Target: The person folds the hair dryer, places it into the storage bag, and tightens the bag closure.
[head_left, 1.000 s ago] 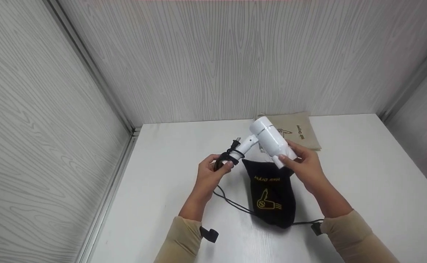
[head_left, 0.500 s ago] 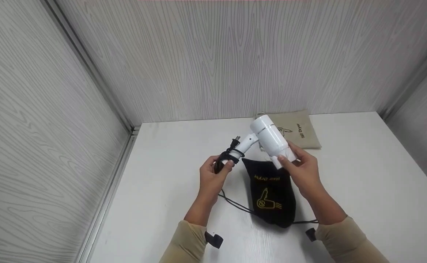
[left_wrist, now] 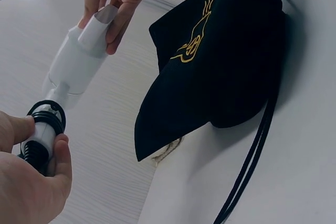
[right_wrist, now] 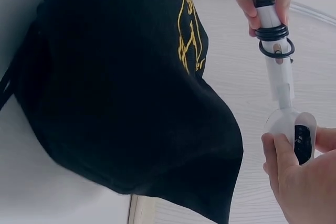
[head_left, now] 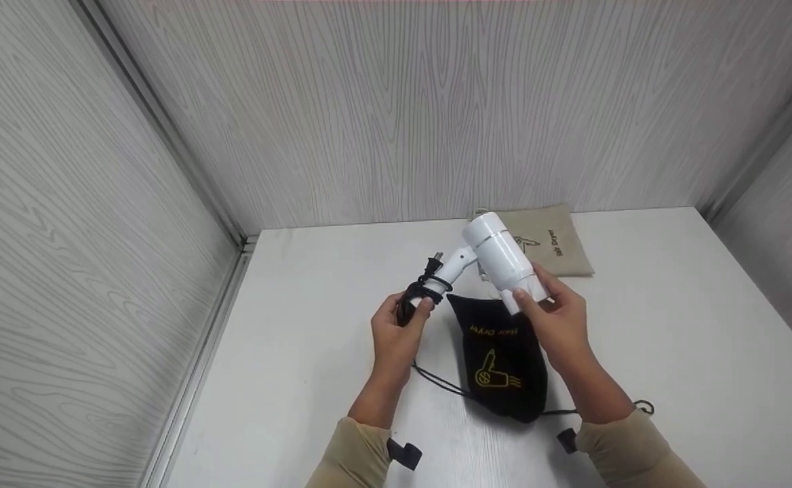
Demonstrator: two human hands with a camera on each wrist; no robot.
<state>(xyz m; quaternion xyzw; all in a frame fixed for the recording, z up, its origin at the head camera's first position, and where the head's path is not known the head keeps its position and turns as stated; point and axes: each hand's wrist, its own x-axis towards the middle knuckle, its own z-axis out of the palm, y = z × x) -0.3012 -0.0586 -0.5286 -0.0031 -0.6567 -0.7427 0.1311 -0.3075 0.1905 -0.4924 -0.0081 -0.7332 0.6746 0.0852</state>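
Note:
A white hair dryer (head_left: 501,254) is held up above the table, its handle angled down to the left from the barrel. My left hand (head_left: 396,335) grips the handle's lower end, where a black cord (head_left: 421,293) with its plug is wound round. With thumb and fingers, my right hand (head_left: 559,318) holds the barrel's near right end. Below the dryer lies a black drawstring pouch (head_left: 504,362) with yellow "Hair Dryer" lettering and a dryer drawing. The left wrist view shows both hands on the hair dryer (left_wrist: 79,66), beside the black pouch (left_wrist: 210,77); neither hand touches it.
At the back of the white table (head_left: 301,305), close to the rear wall, a beige pouch (head_left: 559,244) marked "Hair Dryer" lies flat, partly behind the barrel. Black drawstrings (head_left: 440,384) run out from both sides of the black pouch. Wood-grain panels (head_left: 403,115) enclose the table.
The hair dryer stays almost where it was, in both hands. The two forearms have drawn slightly inward, and a drawstring loop at the right has come into sight.

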